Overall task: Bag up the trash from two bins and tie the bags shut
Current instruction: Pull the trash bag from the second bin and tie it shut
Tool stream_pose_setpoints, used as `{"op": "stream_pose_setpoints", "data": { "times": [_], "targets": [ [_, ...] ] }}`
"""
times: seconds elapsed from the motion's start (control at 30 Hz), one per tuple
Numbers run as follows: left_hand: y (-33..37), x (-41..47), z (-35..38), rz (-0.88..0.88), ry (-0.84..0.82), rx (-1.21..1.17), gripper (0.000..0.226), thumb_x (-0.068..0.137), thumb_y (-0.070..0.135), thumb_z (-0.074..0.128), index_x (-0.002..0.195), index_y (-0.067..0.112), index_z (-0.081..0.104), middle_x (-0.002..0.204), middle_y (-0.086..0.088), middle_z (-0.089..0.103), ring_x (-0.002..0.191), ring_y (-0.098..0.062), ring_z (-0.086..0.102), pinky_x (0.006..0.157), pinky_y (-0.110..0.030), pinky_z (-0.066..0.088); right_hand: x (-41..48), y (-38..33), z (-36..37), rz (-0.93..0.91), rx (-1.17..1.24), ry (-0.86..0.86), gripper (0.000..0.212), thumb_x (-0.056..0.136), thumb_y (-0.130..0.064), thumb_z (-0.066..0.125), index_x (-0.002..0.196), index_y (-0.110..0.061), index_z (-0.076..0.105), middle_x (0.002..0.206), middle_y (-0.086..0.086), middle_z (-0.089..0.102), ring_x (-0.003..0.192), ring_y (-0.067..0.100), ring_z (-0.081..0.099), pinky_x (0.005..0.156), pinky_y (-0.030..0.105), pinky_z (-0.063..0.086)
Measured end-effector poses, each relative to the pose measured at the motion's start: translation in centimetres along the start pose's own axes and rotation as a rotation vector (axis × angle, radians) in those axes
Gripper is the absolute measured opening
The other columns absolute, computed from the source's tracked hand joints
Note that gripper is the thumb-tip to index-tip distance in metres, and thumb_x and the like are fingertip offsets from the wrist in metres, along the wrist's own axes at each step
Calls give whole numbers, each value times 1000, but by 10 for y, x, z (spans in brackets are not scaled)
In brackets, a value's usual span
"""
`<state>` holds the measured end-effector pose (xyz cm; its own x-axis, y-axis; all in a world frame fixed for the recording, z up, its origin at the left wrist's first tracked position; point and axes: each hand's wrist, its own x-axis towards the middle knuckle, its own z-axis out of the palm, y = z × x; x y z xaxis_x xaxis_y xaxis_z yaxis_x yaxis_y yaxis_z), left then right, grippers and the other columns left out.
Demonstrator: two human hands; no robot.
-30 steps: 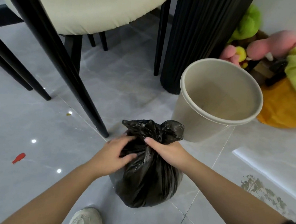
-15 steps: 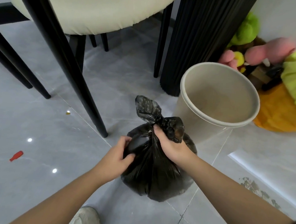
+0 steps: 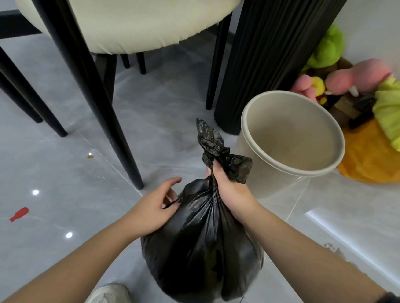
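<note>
Black plastic trash bag (image 3: 202, 244) is held upright over the grey tiled floor (image 3: 45, 173), just beside the empty beige round bin (image 3: 293, 136). The right hand (image 3: 229, 190) clenches its twisted neck below the knot, probably to snug it. The left hand (image 3: 157, 208), fingers loosely spread, steadies its side.

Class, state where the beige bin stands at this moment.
Head view: the beige bin stands right of centre, just beyond the black bag and beside the black fluted column.
</note>
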<state>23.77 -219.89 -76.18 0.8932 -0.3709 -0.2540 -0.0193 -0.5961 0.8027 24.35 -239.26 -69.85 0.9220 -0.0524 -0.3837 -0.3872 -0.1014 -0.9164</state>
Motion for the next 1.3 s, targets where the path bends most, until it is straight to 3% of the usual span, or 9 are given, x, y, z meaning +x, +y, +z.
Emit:
{"op": "stream_pose_setpoints", "data": {
  "times": [0.17, 0.27, 0.33, 0.43, 0.5, 0.63, 0.9, 1.07, 1.3],
  "targets": [
    [1, -22, 11, 33, -311, 39, 30, 81, 33, 51, 86, 7, 63, 78, -12, 65, 71, -20, 61, 71, -39, 51, 12, 17, 16, -58, 31, 77, 23, 99, -25, 45, 91, -7, 58, 79, -5, 58, 68, -5, 55, 69, 8, 42],
    [4, -22, 7, 71, -175, -2, 28, 78, 43, 50, 67, 19, 60, 70, 2, 60, 65, 0, 53, 63, -31, 43, 15, 20, 16, 33, 141, 42, 37, 100, -32, 42, 83, -6, 62, 78, -5, 65, 84, 10, 62, 90, 25, 48],
    [2, -14, -1, 157, 121, 73, 11, 77, 44, 51, 82, 35, 55, 88, 17, 56, 87, 4, 52, 78, -23, 42, 18, 20, 15, 95, 279, 0, 50, 101, -33, 38, 63, -11, 63, 71, -2, 66, 77, 17, 61, 87, 33, 50],
    [-6, 1, -8, 150, 124, 191, 72, 72, 56, 51, 137, 28, 37, 143, 5, 39, 133, -11, 35, 112, -35, 31, 17, 16, 11, 181, 482, -4, 42, 101, -32, 41, 63, -15, 49, 52, -2, 47, 52, 15, 40, 63, 27, 37],
    [-5, 6, -10, 135, 79, 278, 89, 70, 62, 53, 146, 30, 19, 148, 4, 36, 136, -13, 33, 113, -43, 29, 17, 17, 10, 188, 490, -47, 38, 100, -34, 41, 67, -16, 44, 50, -2, 32, 47, 15, 27, 57, 30, 27],
    [8, 1, -8, 175, 55, 423, 73, 72, 69, 46, 136, 38, 34, 112, 14, 51, 102, -3, 49, 98, -41, 40, 19, 19, 9, 209, 397, 38, 35, 94, -40, 50, 68, -17, 54, 58, -1, 44, 52, 17, 42, 64, 35, 37],
    [45, -23, 24, 109, -16, -8, 48, 67, 64, 61, 98, 29, 51, 76, 10, 61, 70, -9, 60, 66, -32, 50, 22, 24, 16, 201, 225, 129, 46, 91, -45, 52, 51, -23, 59, 58, -6, 61, 62, 17, 54, 80, 38, 44],
    [37, -13, 40, 35, 187, -43, 6, 76, 25, 62, 71, 25, 58, 70, 6, 63, 69, -11, 59, 65, -34, 50, 17, 32, 17, 208, 348, 72, 44, 101, -28, 42, 63, -11, 53, 67, 4, 62, 56, 13, 56, 64, 26, 49],
    [34, -11, 37, -7, 387, -144, 8, 84, 5, 55, 78, 9, 58, 72, -6, 57, 69, -16, 55, 65, -31, 47, 12, 30, 16, 199, 294, -57, 45, 99, -36, 43, 81, -9, 74, 101, 12, 72, 99, 25, 67, 94, 37, 50]
  ]
}}
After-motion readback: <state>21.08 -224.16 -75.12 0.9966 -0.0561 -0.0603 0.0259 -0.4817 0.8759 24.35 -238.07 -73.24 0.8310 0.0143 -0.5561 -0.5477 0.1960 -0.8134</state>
